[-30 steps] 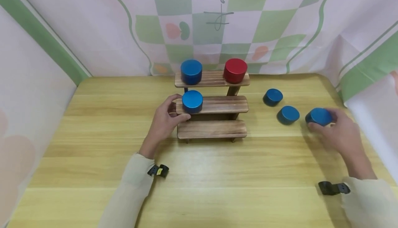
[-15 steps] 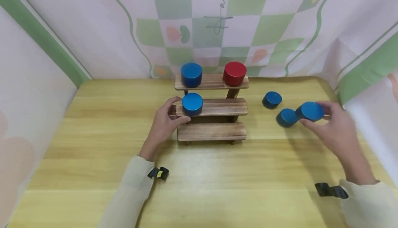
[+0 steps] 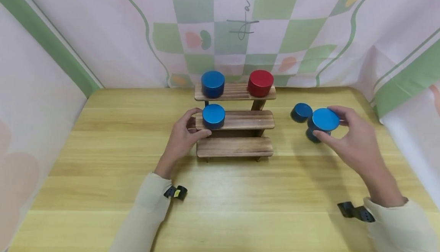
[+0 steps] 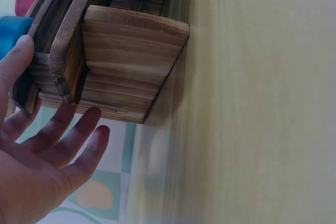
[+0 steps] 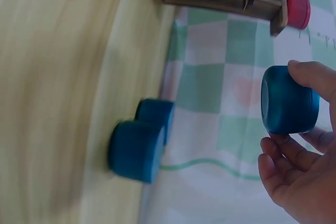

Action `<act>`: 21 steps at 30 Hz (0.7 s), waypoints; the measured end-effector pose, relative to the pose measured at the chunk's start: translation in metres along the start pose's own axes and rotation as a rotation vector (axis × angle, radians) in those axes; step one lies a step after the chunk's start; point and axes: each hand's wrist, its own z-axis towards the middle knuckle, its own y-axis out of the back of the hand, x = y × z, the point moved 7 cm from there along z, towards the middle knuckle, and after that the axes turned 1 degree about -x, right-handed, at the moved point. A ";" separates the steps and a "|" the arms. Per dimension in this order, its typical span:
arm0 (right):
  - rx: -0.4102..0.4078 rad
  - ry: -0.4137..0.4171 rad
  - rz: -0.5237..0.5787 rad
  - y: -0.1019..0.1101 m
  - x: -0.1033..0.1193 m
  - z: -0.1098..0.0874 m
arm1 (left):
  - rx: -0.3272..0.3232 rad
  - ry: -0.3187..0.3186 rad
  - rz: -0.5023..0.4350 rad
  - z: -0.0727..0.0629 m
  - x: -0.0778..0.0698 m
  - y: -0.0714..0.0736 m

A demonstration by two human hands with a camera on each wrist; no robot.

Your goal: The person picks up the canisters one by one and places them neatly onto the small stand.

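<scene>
A three-tier wooden stand (image 3: 235,147) stands on the table. At the left end of its middle tier, my left hand (image 3: 182,133) pinches the board between thumb and fingers, beside a blue round tin (image 3: 213,117) on that tier. My right hand (image 3: 361,141) holds another blue tin (image 5: 289,100) by its sides, raised above the table. In the head view this tin overlaps a blue tin (image 3: 314,135) standing on the table. One more blue tin (image 3: 300,113) is just behind. The top tier carries a blue tin (image 3: 212,85) at left and a red tin (image 3: 260,83) at right.
A patterned cloth (image 3: 230,34) hangs behind the wooden table (image 3: 220,206), with white and green cloth at both sides. Each wrist wears a black strap, at the left (image 3: 175,192) and at the right (image 3: 355,211).
My right hand has lifted its blue tin and carried it leftward, over the nearer loose tin. My left hand keeps its place on the stand. The head view has tilted slightly.
</scene>
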 end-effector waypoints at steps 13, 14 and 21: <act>0.094 0.004 0.044 -0.020 0.037 0.008 | -0.003 0.002 0.010 0.000 -0.001 0.001; 0.097 0.009 0.048 -0.021 0.039 0.008 | -0.004 0.001 0.011 0.000 0.000 0.000; 0.099 0.051 0.052 -0.030 0.055 0.013 | -0.005 0.002 0.012 0.000 0.001 0.000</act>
